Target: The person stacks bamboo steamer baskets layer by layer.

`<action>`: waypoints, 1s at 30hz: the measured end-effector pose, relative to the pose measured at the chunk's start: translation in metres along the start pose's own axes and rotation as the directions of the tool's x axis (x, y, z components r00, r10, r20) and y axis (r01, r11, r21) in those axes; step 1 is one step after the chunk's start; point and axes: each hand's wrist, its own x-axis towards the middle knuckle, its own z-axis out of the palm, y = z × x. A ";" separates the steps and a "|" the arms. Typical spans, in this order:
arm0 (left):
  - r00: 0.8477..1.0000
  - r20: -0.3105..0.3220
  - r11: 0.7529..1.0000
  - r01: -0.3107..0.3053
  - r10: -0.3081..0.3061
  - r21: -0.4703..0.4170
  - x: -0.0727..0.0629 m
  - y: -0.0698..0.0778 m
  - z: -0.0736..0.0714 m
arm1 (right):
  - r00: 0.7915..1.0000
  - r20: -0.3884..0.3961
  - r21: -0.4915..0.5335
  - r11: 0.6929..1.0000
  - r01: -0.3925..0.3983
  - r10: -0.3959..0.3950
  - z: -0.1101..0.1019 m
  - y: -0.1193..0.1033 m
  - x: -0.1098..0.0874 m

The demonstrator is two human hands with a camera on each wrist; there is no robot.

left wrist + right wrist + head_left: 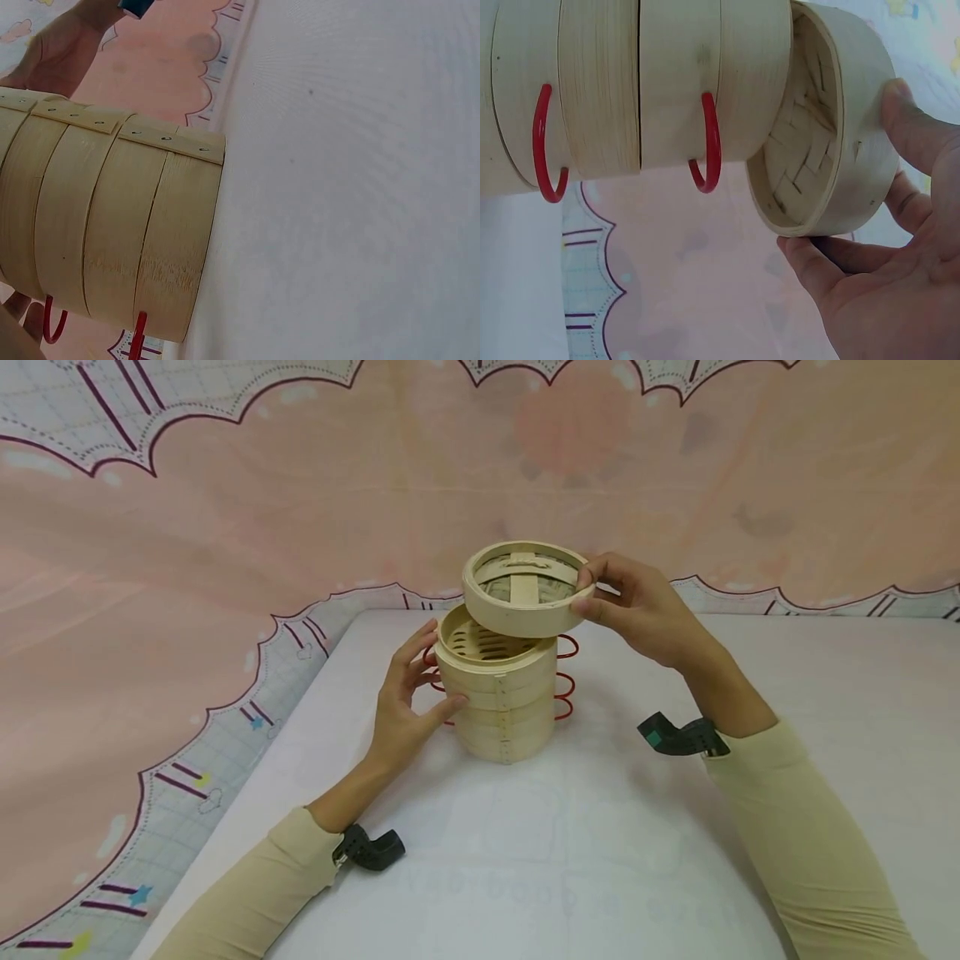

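Note:
A stacked bamboo steamer (498,714) with red loop handles stands upright on the table. Its round lid (525,618), with a woven top and a strap across it, is tilted above the stack and off to the right, so the slatted floor of the top tier shows. My right hand (637,610) pinches the lid's right rim between thumb and fingers; the right wrist view shows the lid's woven underside (802,150). My left hand (405,702) holds the stack's left side, thumb in front and fingers behind, partly hidden.
The white table (480,868) spreads around the steamer. Behind and to the left hangs a pink patterned cloth (420,485) with a scalloped border. Black wrist mounts (371,850) sit at both sleeve cuffs.

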 end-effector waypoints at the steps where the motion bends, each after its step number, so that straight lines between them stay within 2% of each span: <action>1: 1.000 -0.001 1.000 -0.001 0.001 0.002 0.000 -0.001 0.000 | 1.000 0.003 0.000 1.000 -0.005 0.005 0.001 0.000 0.000; 8: 1.000 -0.001 1.000 -0.010 0.010 0.010 0.000 -0.001 0.000 | 1.000 0.013 -0.016 1.000 -0.009 0.010 0.007 0.000 0.000; 15: 1.000 -0.002 1.000 -0.012 0.012 0.006 0.000 -0.001 0.000 | 0.997 0.045 -0.055 0.996 -0.065 0.068 0.011 -0.002 0.001; 30: 1.000 -0.015 1.000 -0.012 0.012 0.017 0.001 0.001 0.002 | 0.994 0.077 -0.033 0.996 -0.079 0.081 0.018 -0.003 0.001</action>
